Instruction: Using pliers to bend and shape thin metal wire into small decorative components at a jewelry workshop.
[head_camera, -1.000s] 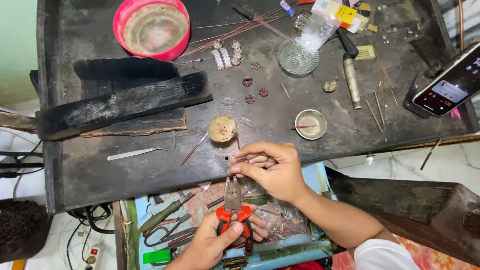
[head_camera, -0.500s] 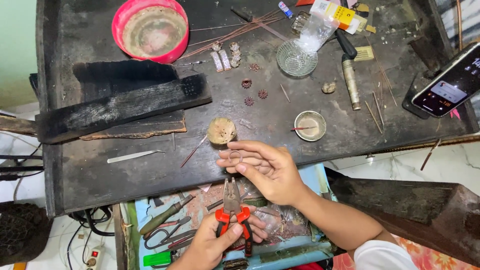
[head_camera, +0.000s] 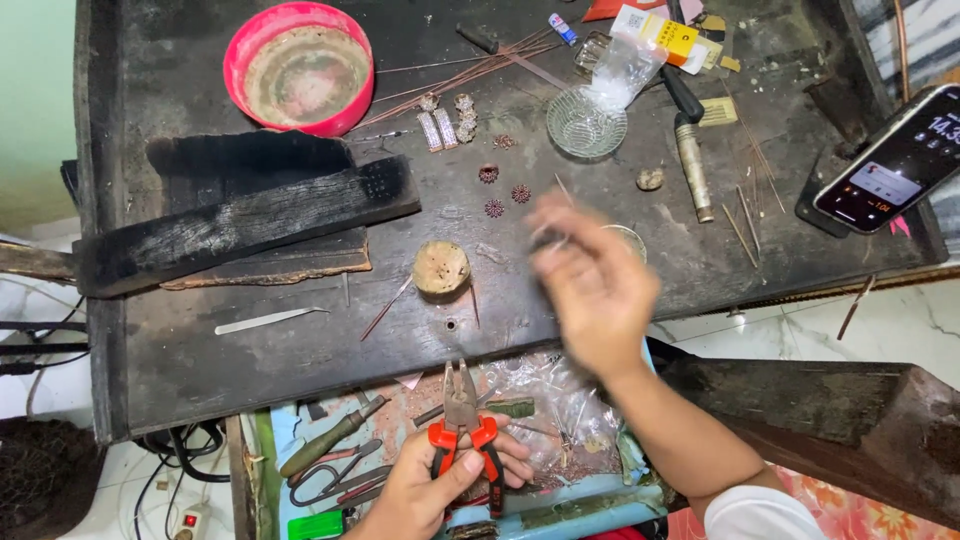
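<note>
My left hand (head_camera: 420, 490) grips red-handled pliers (head_camera: 462, 440) with the jaws pointing up, over an open tool drawer (head_camera: 300, 500) below the bench edge. My right hand (head_camera: 595, 290) is raised over the dark workbench (head_camera: 300, 340) and blurred by motion. Its fingertips are bunched close to a small metal dish (head_camera: 636, 236), which it partly hides. Whether anything is pinched between them is lost in the blur. A round wooden stub (head_camera: 441, 268) stands just left of that hand.
A pink bowl (head_camera: 298, 68) sits at the back left, with charred wooden blocks (head_camera: 240, 220) in front of it. Small flower-shaped ornaments (head_camera: 505, 190), a glass dish (head_camera: 585, 122), thin wires and a phone (head_camera: 890, 165) lie further back and right. Scissors and a screwdriver fill the drawer.
My right hand has left the pliers' jaws and swung up and right over the bench toward the small metal dish. The left hand with the pliers has stayed put.
</note>
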